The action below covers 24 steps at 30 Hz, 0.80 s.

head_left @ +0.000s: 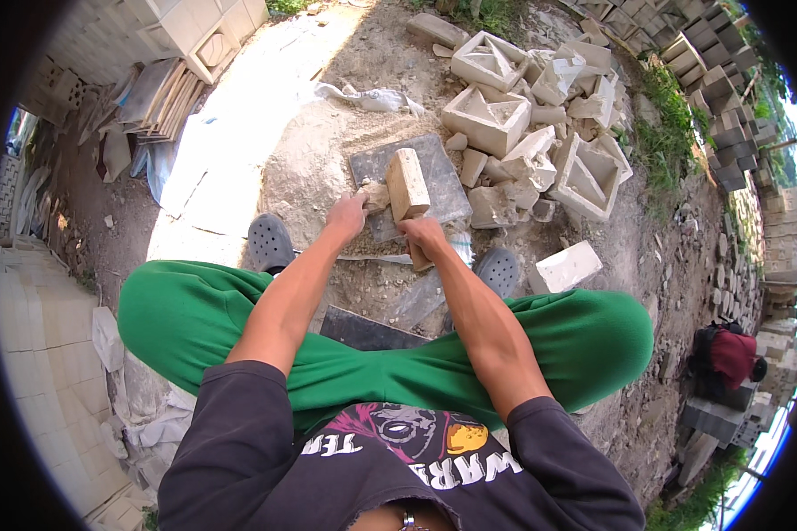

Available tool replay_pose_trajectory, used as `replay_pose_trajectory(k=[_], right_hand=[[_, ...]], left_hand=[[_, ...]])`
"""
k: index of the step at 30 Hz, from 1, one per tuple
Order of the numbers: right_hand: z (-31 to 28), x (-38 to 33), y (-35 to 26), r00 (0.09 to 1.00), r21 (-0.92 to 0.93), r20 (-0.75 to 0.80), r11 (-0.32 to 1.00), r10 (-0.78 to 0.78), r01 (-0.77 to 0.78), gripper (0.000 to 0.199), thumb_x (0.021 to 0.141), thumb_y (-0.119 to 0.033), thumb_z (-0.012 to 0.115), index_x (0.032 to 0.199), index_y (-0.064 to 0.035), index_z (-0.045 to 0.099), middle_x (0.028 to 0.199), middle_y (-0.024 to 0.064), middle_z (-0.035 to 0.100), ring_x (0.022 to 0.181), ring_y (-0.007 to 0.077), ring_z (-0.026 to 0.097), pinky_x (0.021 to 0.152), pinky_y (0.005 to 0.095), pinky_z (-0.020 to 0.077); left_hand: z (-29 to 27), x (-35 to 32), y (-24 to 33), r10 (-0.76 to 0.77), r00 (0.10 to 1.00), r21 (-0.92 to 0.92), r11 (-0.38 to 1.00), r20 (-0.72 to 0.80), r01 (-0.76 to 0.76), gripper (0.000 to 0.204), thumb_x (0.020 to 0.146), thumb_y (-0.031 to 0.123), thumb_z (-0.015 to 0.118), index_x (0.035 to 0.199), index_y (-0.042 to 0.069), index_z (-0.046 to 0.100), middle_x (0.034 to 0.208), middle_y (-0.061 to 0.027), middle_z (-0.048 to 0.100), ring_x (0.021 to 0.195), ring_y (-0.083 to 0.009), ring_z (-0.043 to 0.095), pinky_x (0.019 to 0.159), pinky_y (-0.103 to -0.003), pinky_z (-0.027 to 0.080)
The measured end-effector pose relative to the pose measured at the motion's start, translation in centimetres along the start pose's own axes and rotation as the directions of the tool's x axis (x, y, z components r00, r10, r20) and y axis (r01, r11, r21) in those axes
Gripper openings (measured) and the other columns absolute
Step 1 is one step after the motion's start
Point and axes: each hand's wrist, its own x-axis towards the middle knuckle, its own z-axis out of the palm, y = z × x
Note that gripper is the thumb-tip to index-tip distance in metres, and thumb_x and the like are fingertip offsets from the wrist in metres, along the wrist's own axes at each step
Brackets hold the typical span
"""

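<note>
Head view, I see forearms (pixel 303 281) extended, left hand (pixel 349 215) grasping a chunk (pixel 377 196), right hand (pixel 426 233) clenched round a mallet (pixel 406 181), handle (pixel 420 258) partly hidden.

The mallet (pixel 408 181) looked like worn matt wood, the pale lump (pixel 377 197) left of it crumbly and rough, the dark slab (pixel 447 170) below smooth but dusty. Far right, the broken blocks (pixel 591 177) were chalky and rough. Near, the green trousers (pixel 593 345) were matt cloth.
</note>
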Motion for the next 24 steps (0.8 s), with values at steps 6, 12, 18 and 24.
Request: replay_pose_trajectory(k=[6, 12, 18, 24], right_hand=[[-0.4, -2.2, -2.1, 0.967, -0.083, -0.166, 0.980, -0.194, 0.183, 0.043, 0.070, -0.031, 0.073, 0.088, 0.0085, 0.071, 0.080, 0.0200, 0.072, 0.074, 0.0289, 0.073, 0.069, 0.0388, 0.0571], [-1.0, -1.6, -0.9, 0.965, -0.319, -0.197, 0.942, -0.173, 0.103, 0.042, 0.071, -0.031, 0.072, 0.086, 0.0082, 0.070, 0.074, 0.0189, 0.071, 0.069, 0.0281, 0.072, 0.066, 0.0393, 0.0568], [-1.9, -3.3, -2.6, 0.969, -0.201, -0.196, 0.973, -0.151, 0.112, 0.035, 0.071, -0.030, 0.071, 0.078, 0.0041, 0.069, 0.063, 0.0142, 0.068, 0.059, 0.0245, 0.069, 0.057, 0.0366, 0.0539], [-0.9, -3.8, -1.4, 0.951, -0.166, -0.178, 0.961, -0.251, 0.223, 0.028, 0.073, -0.026, 0.071, 0.080, 0.0013, 0.069, 0.060, 0.0112, 0.066, 0.054, 0.0215, 0.067, 0.054, 0.0363, 0.0523]], left_hand=[[0.0, 0.1, -1.3, 0.002, 1.000, 0.006, 1.000, 0.007, -0.002, 0.033, 0.095, 0.015, 0.054, 0.127, 0.019, 0.062, 0.117, -0.0209, 0.057, 0.108, -0.0407, 0.062, 0.091, -0.051, 0.050], [-1.0, 1.3, -0.5, 0.048, 0.994, 0.098, 0.993, 0.103, -0.058, 0.034, 0.093, 0.011, 0.052, 0.125, 0.018, 0.061, 0.119, -0.0225, 0.057, 0.107, -0.0415, 0.063, 0.088, -0.050, 0.053], [-1.1, 2.0, -1.3, 0.075, 0.992, 0.065, 0.995, 0.098, -0.081, 0.029, 0.086, 0.011, 0.061, 0.115, 0.015, 0.064, 0.109, -0.0219, 0.063, 0.101, -0.0400, 0.065, 0.084, -0.049, 0.053], [-1.0, 2.0, -1.5, 0.101, 0.993, 0.036, 0.994, 0.053, -0.103, 0.021, 0.086, 0.011, 0.063, 0.107, 0.013, 0.067, 0.105, -0.0208, 0.064, 0.098, -0.0388, 0.067, 0.082, -0.048, 0.054]])
